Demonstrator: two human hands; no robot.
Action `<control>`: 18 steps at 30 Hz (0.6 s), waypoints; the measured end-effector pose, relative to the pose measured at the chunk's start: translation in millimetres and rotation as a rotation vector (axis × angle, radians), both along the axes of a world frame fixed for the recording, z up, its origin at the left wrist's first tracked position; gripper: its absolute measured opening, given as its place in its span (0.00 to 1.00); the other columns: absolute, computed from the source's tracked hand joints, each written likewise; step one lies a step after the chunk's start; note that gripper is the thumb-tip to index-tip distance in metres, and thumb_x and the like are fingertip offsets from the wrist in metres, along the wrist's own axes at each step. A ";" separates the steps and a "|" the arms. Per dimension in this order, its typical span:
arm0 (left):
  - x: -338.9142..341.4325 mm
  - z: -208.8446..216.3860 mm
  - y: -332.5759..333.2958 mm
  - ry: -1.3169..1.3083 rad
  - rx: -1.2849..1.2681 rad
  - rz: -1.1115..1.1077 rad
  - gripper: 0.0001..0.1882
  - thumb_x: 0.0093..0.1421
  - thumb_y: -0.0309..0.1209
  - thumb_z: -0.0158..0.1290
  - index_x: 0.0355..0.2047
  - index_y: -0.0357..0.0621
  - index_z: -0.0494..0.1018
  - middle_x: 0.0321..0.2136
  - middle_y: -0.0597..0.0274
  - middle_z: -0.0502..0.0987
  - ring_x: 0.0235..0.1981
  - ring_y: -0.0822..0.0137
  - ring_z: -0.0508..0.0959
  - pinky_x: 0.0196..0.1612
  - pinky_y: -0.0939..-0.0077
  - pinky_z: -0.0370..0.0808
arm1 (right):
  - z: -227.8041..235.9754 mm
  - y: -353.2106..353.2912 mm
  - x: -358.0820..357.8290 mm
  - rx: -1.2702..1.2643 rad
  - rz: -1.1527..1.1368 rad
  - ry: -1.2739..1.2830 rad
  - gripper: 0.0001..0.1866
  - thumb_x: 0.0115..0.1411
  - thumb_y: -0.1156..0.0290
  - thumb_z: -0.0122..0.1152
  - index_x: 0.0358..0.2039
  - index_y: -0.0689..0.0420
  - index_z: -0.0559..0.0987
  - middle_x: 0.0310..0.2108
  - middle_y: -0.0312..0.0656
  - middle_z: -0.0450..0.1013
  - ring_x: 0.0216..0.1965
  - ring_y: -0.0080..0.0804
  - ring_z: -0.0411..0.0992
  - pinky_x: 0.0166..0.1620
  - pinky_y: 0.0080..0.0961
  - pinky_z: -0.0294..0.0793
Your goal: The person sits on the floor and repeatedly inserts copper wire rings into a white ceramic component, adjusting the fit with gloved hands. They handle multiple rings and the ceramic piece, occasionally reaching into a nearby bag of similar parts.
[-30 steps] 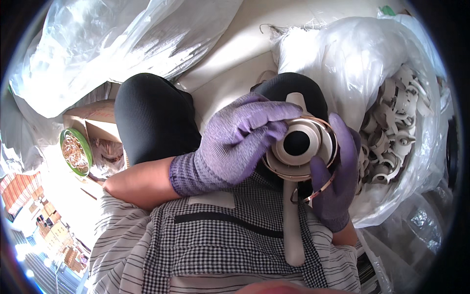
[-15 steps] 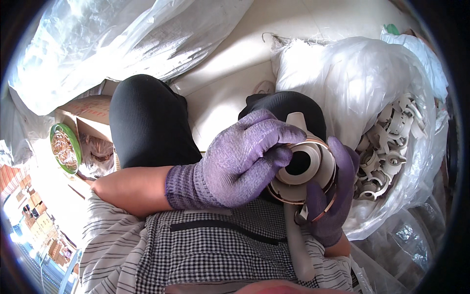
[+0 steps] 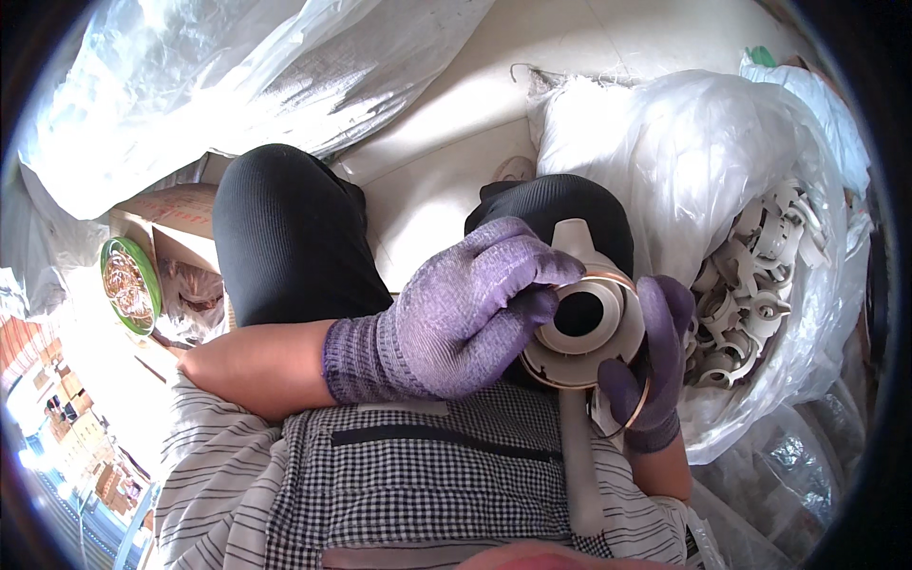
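Observation:
Upright in front of my body is a cream plastic housing (image 3: 617, 334) shaped like a hair dryer, with a round open end, a dark inner hole and a long handle (image 3: 577, 475) pointing toward me. A thin copper-coloured ring (image 3: 611, 276) lies along its upper rim. My left hand (image 3: 480, 309), in a purple knit glove, pinches that ring at the rim's upper left with thumb and fingers. Gloved alike, my right hand (image 3: 655, 356) wraps the housing's right side. A second thin copper-coloured loop (image 3: 645, 407) hangs by its thumb; how it is held is partly hidden.
At the right, a clear plastic bag (image 3: 655, 142) contains many cream plastic parts (image 3: 750, 294). To the left, a green round tray (image 3: 150, 271) with copper-coloured rings stands by a cardboard box (image 3: 180, 214). Plastic sheeting (image 3: 237, 76) covers the far left.
My right hand has turned and shifted slightly right, and the handle has swung a little right. The lower loop has moved away from the housing's rim. My left hand has barely moved.

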State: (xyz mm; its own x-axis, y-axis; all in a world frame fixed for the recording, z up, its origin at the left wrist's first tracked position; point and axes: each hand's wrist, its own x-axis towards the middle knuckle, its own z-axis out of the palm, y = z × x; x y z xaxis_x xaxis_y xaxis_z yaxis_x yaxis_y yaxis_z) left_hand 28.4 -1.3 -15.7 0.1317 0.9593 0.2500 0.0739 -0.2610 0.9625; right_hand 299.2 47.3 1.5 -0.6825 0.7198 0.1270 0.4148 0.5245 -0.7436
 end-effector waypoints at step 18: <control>-2.4 -7.1 -11.9 0.325 0.081 -0.036 0.53 0.38 0.47 0.78 0.62 0.36 0.70 0.47 0.47 0.76 0.49 0.48 0.77 0.53 0.54 0.75 | -7.5 32.3 6.7 0.181 0.234 -0.130 0.59 0.37 0.35 0.80 0.64 0.59 0.71 0.52 0.52 0.69 0.50 0.51 0.72 0.53 0.47 0.74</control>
State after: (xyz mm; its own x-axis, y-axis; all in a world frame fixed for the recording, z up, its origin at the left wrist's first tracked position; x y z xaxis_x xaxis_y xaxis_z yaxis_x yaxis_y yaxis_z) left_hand 26.0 -13.2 -22.8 0.2508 0.9312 0.2645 0.3629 -0.3438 0.8661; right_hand 305.9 79.6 -6.0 -0.8457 0.5152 0.1392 0.3531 0.7357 -0.5779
